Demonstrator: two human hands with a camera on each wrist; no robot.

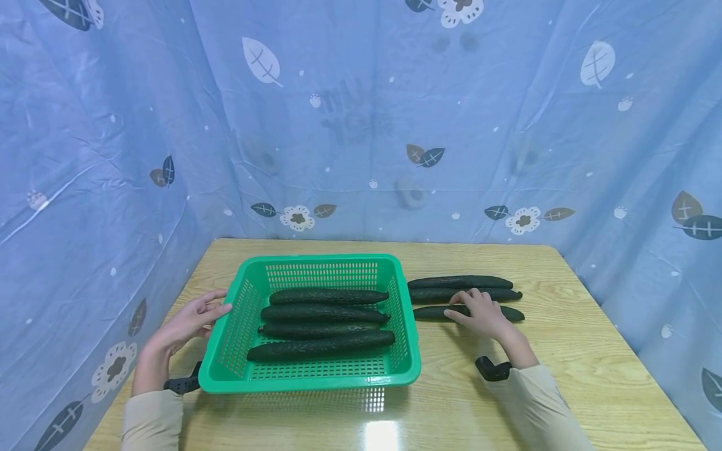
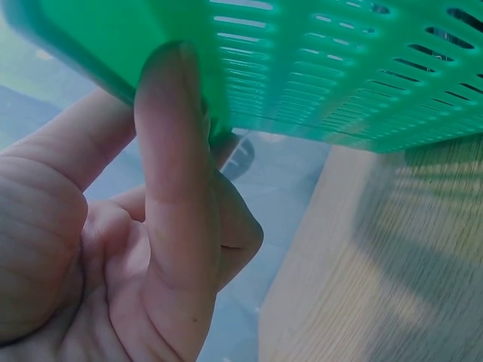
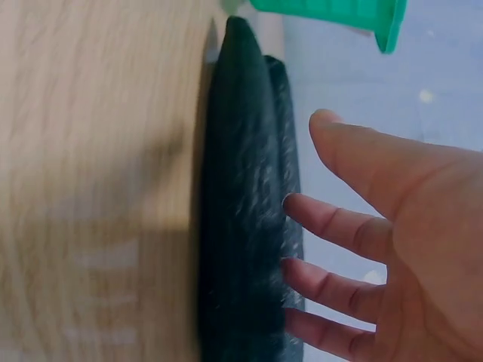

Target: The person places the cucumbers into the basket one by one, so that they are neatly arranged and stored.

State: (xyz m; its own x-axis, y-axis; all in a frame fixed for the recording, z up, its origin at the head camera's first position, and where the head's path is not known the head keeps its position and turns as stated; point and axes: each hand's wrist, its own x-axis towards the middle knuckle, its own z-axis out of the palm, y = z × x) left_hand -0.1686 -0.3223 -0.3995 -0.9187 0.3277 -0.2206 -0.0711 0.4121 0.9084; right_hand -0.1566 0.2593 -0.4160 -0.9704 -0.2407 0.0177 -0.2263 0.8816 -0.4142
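A green plastic basket with slotted walls holds several dark green cucumbers lying side by side. My left hand pinches the basket's left rim, its fingers under the edge in the left wrist view. To the right of the basket, three more cucumbers lie on the table, roughly parallel. Over the nearest cucumber hovers my right hand, thumb and fingers spread apart. In the right wrist view its fingertips are right at the side of the cucumbers, with no grip round them.
Everything stands on a light wooden table. A blue patterned curtain hangs behind the table and along both sides. Each wrist wears a black strap mount.
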